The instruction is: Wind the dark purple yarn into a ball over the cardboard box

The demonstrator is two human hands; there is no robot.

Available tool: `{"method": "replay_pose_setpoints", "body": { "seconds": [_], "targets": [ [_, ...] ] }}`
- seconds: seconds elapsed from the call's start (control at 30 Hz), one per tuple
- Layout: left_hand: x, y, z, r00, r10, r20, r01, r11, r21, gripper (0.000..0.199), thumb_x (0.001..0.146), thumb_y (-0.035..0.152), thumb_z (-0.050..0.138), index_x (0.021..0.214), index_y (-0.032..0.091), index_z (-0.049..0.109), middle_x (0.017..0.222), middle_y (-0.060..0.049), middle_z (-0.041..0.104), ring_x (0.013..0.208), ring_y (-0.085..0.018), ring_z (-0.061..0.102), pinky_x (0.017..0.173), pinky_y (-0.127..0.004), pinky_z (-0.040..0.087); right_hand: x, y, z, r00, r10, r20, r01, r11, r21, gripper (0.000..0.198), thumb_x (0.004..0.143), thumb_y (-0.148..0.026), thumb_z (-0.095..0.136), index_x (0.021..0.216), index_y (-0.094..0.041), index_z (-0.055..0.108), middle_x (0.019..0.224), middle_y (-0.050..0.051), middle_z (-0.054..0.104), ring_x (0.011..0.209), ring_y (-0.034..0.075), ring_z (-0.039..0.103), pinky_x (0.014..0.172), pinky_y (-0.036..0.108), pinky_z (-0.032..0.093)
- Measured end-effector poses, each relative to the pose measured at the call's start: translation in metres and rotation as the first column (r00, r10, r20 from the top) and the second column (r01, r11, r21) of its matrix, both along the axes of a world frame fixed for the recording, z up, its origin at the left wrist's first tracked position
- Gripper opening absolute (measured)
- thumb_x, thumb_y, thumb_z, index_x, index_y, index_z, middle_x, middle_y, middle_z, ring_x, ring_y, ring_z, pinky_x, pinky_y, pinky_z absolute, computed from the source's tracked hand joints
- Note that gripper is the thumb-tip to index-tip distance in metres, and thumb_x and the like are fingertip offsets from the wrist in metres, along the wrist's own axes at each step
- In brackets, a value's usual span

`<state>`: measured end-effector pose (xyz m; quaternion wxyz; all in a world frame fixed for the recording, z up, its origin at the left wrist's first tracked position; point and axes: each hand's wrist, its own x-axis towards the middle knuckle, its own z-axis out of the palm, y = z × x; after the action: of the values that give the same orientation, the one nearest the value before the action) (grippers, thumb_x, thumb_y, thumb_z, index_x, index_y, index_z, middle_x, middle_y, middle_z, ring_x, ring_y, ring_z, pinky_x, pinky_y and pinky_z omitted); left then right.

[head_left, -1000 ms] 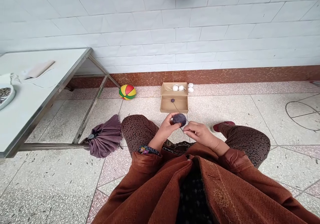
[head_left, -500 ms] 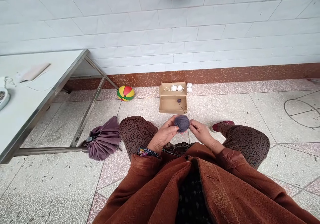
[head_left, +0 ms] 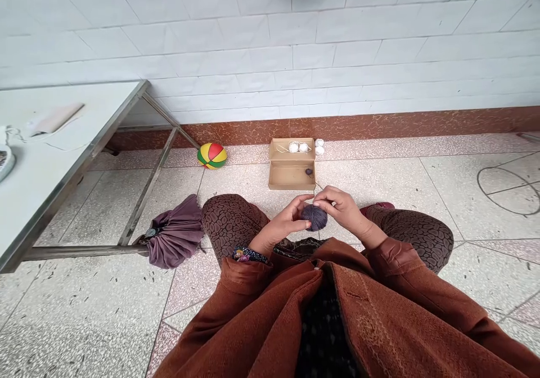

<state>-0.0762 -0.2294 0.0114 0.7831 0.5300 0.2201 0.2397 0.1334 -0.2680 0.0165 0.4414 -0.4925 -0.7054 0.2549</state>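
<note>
A dark purple-grey ball of yarn (head_left: 315, 218) sits in my left hand (head_left: 287, 220), whose fingers and thumb curve round its left side. My right hand (head_left: 340, 209) is at the top of the ball, thumb and fingers pinched on the yarn strand there. Beyond my hands, an open cardboard box (head_left: 289, 176) lies on the floor. In its near tray, at the right end, is a small ball of the same dark yarn (head_left: 309, 171). White yarn balls (head_left: 294, 147) rest in the box's far half, with more white balls (head_left: 319, 146) just outside to the right.
A metal-framed table (head_left: 105, 111) stands on the left, with a folded cloth (head_left: 57, 119) on top. A purple folded umbrella (head_left: 175, 233) hangs at its lower bar. A colourful ball (head_left: 212, 156) lies by the wall. A round wire frame (head_left: 508, 191) is on the floor at right.
The yarn ball has tipped and come slightly lower and to the right. My right hand has moved from its side to its top. The small dark ball in the box has rolled right.
</note>
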Motion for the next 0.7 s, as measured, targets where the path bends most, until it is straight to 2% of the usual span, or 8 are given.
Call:
{"method": "replay_pose_setpoints", "body": {
  "seconds": [0.1, 0.23, 0.33, 0.43, 0.5, 0.6, 0.7],
  "targets": [
    [-0.002, -0.003, 0.006, 0.995, -0.01, 0.104, 0.015, 0.999, -0.05, 0.076, 0.073, 0.038, 0.081, 0.143, 0.025, 0.053, 0.128, -0.01, 0.062, 0.121, -0.028, 0.056, 0.104, -0.04, 0.041, -0.001, 0.002, -0.015, 0.997, -0.051, -0.049, 0.047, 0.996, -0.079, 0.029, 0.102, -0.042, 0.054, 0.088, -0.021, 0.068, 0.08, 0.003, 0.067, 0.076, 0.017, 0.062, 0.074, 0.03, 0.051],
    [-0.002, 0.0, 0.005, 0.979, 0.161, 0.126, -0.144, 0.98, -0.136, 0.07, 0.074, 0.035, 0.08, 0.139, 0.024, 0.057, 0.126, -0.009, 0.063, 0.117, -0.025, 0.058, 0.103, -0.037, 0.042, -0.009, -0.007, -0.038, 0.999, -0.028, 0.015, 0.03, 0.992, -0.119, 0.034, 0.104, -0.044, 0.048, 0.083, -0.021, 0.063, 0.075, 0.002, 0.064, 0.07, 0.016, 0.06, 0.068, 0.027, 0.049],
    [-0.001, 0.006, -0.004, 0.949, 0.312, 0.037, -0.306, 0.945, -0.115, 0.06, 0.073, 0.032, 0.079, 0.129, 0.021, 0.06, 0.126, -0.009, 0.064, 0.116, -0.024, 0.058, 0.104, -0.037, 0.041, -0.016, -0.016, -0.041, 0.99, 0.113, 0.087, -0.105, 0.99, -0.097, 0.032, 0.105, -0.04, 0.047, 0.087, -0.02, 0.064, 0.079, 0.004, 0.066, 0.073, 0.017, 0.062, 0.07, 0.028, 0.051],
    [0.001, 0.01, -0.014, 0.915, 0.397, -0.076, -0.397, 0.918, 0.013, 0.059, 0.071, 0.03, 0.08, 0.125, 0.02, 0.058, 0.125, -0.009, 0.064, 0.115, -0.023, 0.058, 0.104, -0.037, 0.042, -0.02, -0.022, -0.027, 0.952, 0.277, 0.129, -0.271, 0.96, -0.063, 0.028, 0.105, -0.038, 0.05, 0.09, -0.02, 0.067, 0.083, 0.005, 0.068, 0.076, 0.017, 0.064, 0.072, 0.028, 0.052],
    [0.002, 0.011, -0.018, 0.907, 0.394, -0.147, -0.38, 0.918, 0.114, 0.063, 0.07, 0.028, 0.08, 0.127, 0.02, 0.055, 0.124, -0.008, 0.063, 0.111, -0.022, 0.059, 0.101, -0.037, 0.043, -0.019, -0.021, -0.014, 0.944, 0.306, 0.122, -0.305, 0.952, -0.033, 0.026, 0.104, -0.038, 0.053, 0.09, -0.021, 0.068, 0.081, 0.004, 0.067, 0.075, 0.016, 0.063, 0.071, 0.027, 0.052],
    [0.002, 0.009, -0.018, 0.915, 0.332, -0.231, -0.282, 0.933, 0.224, 0.073, 0.068, 0.026, 0.082, 0.133, 0.021, 0.051, 0.115, -0.007, 0.061, 0.1, -0.02, 0.059, 0.093, -0.035, 0.045, -0.012, -0.011, 0.004, 0.969, 0.24, 0.064, -0.239, 0.971, -0.011, 0.023, 0.102, -0.038, 0.057, 0.091, -0.022, 0.07, 0.081, 0.004, 0.068, 0.073, 0.016, 0.063, 0.069, 0.028, 0.051],
    [0.001, 0.006, -0.012, 0.959, 0.205, -0.193, -0.162, 0.963, 0.217, 0.081, 0.069, 0.027, 0.082, 0.141, 0.024, 0.047, 0.109, -0.004, 0.058, 0.096, -0.019, 0.057, 0.089, -0.034, 0.044, -0.001, 0.005, 0.009, 0.994, 0.108, 0.02, -0.108, 0.994, -0.014, 0.023, 0.1, -0.04, 0.06, 0.089, -0.022, 0.071, 0.082, 0.004, 0.068, 0.075, 0.017, 0.063, 0.073, 0.031, 0.051]
  ]
}}
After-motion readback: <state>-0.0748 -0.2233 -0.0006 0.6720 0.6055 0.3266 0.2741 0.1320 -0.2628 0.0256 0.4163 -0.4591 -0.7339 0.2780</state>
